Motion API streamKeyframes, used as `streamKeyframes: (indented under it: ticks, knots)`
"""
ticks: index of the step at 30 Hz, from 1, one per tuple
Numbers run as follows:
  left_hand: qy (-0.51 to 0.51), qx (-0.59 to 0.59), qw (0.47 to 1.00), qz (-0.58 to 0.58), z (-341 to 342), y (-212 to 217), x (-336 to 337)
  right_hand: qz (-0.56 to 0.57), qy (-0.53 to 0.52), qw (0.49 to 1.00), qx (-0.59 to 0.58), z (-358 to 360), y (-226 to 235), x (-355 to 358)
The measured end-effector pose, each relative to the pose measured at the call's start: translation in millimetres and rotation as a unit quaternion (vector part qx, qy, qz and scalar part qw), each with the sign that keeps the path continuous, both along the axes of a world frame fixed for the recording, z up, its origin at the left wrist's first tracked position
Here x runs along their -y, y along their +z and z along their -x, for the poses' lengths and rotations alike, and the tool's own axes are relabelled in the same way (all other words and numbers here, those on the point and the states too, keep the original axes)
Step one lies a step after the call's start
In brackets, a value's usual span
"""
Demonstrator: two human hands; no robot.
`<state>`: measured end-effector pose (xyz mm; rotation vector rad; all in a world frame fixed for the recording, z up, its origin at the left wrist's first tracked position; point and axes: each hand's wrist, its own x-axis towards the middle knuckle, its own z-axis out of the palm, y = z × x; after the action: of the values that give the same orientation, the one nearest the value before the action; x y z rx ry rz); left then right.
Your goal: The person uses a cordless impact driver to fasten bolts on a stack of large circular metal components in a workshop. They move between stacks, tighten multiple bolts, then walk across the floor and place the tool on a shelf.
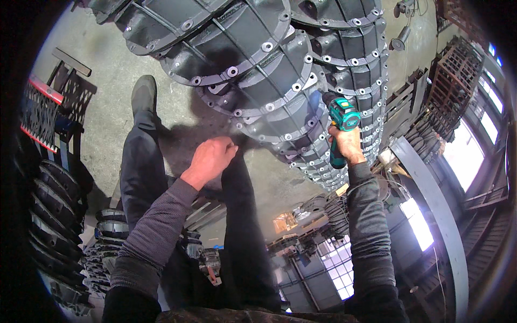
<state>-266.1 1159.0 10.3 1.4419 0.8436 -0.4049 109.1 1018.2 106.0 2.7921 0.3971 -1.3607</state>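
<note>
My right hand [347,142] is wrapped round the grip of a teal and black cordless drill [344,114]. The drill's dark front end points up and left, close to stacked grey metal castings [280,83] with ribs and bolt holes along their flanges. Whether it touches them I cannot tell. My left hand [211,157] hovers in front of my legs, short of the nearest casting's flange. Its fingers are curled in and closed, and what they hold, if anything, is hidden.
A second stack of castings [353,67] rises beside the first. Black ribbed parts [54,215] are piled at the far left, below a red-edged metal mesh rack [40,110]. Rusty metal crates [455,75] stand to the right. My shoe [144,94] rests on the concrete floor.
</note>
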Motion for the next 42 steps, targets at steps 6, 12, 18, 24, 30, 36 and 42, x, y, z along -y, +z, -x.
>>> streamKeyframes:
  ticks: [6, 12, 18, 24, 30, 36, 42]
  knots:
    - [-0.002, 0.019, 1.0, -0.005, 0.9, 1.8, 0.5, 0.01, -0.021, 1.0, -0.011, 2.8, -1.4, -3.1]
    - [-0.014, 0.013, 1.0, 0.001, 0.7, 4.5, 1.9, 0.012, -0.032, 0.999, 0.012, 8.2, 0.4, -6.6]
    - [-0.021, 0.028, 0.999, -0.006, 6.0, 4.3, 8.3, 0.003, -0.02, 1.0, 0.011, 6.1, -1.9, -3.7]
    - [-0.05, 0.028, 0.998, -0.035, 14.0, -1.5, 22.0, -0.065, -0.107, 0.992, 0.007, 7.8, -1.6, 7.1]
    - [-0.044, 0.029, 0.998, -0.044, 18.2, -8.1, 32.3, -0.08, -0.069, 0.994, -0.002, 8.1, -1.2, 18.8]
    - [-0.047, 0.029, 0.997, -0.053, 19.9, -11.5, 37.2, -0.108, -0.16, 0.981, -0.012, 16.1, 29.8, 27.8]
    - [-0.028, 0.046, 0.995, -0.083, 19.2, -12.7, 36.9, -0.104, -0.209, 0.97, -0.069, 102.3, 53.6, 67.5]
